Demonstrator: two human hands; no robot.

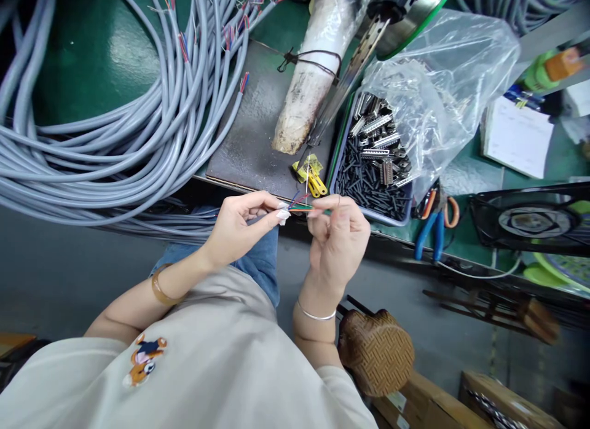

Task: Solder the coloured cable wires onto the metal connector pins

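Observation:
Thin coloured wires (pixel 298 208), among them green, orange, blue and red ones, stretch between my two hands at the table's front edge. My left hand (pixel 244 223) pinches their left end, with white wrapping on its thumb and fingertip. At the right, my right hand (pixel 338 229) is closed with thumb and finger on the wires' other end. Just beyond my fingers lies a yellow clip-like piece (pixel 316 177) on a dark board (pixel 249 115). A soldering iron (pixel 318 125) points down toward it, and a thin pale strand (pixel 308 177) hangs near the wires.
Grey cables (pixel 138 128) with stripped ends are heaped at the left. A blue bin (pixel 336 165) holds metal connectors and black sleeves, partly under a plastic bag (pixel 452 78). A wrapped white roll (pixel 304 91) lies behind. Pliers (pixel 431 232), a fan (pixel 530 220) and a stool (pixel 378 355) are rightward.

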